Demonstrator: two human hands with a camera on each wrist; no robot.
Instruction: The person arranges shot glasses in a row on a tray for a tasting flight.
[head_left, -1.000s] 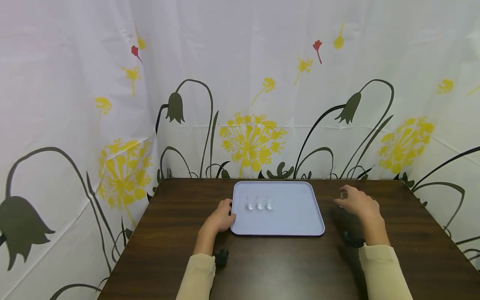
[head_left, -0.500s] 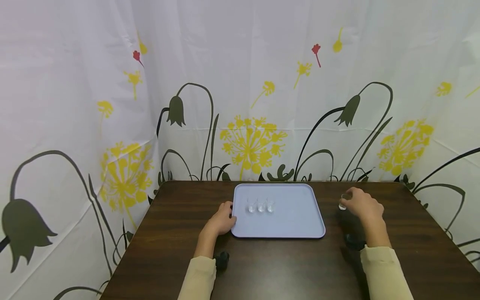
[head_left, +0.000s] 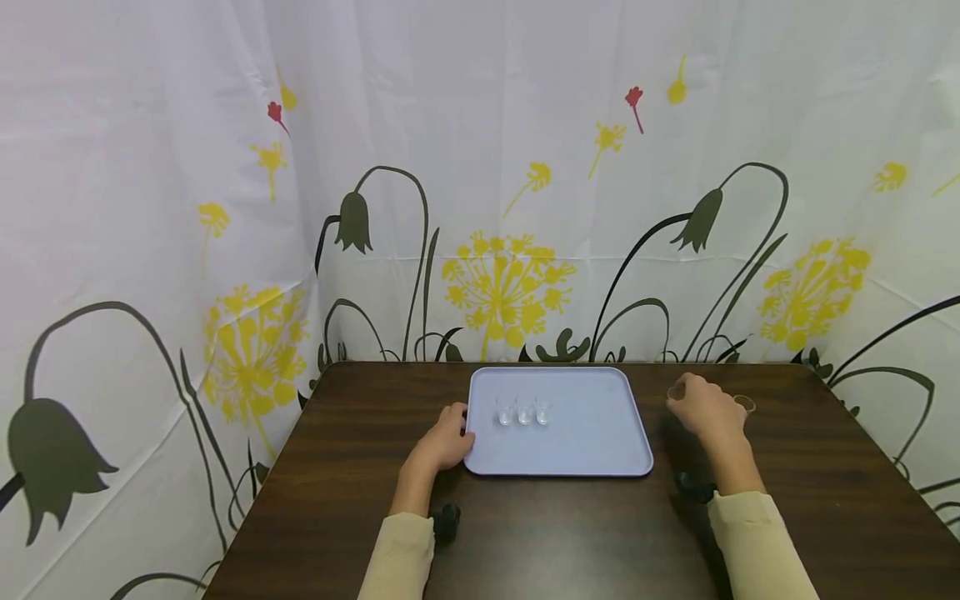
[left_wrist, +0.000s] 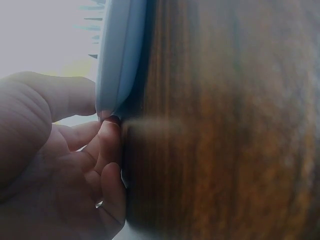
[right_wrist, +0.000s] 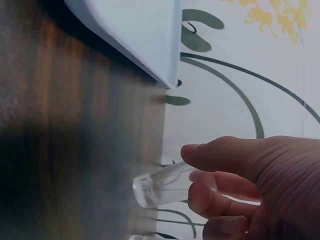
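Note:
My left hand (head_left: 442,437) holds the left edge of a pale blue tray (head_left: 592,454); the left wrist view has the thumb at the rim and curled fingers at its underside. Three small clear shot glasses (head_left: 523,412) stand in a row on the tray, left of its middle. To the right of the tray, my right hand (head_left: 705,406) pinches another clear shot glass (right_wrist: 162,186) between thumb and fingers, its thick base towards the table. In the head view most of that glass is hidden behind the fingers. Just beyond this hand shows the rim of one more glass (head_left: 745,403).
Everything is on a dark wood-grain table (head_left: 570,533). Its back edge meets a white curtain (head_left: 480,100) printed with flowers. Bare wood lies between the tray and my right hand. A black wrist camera (head_left: 446,522) sits under my left wrist.
My right hand has moved slightly left with the shot glass, and the rim of the glass beyond it shows again. My left hand stays on the tray, and the row of glasses is unchanged.

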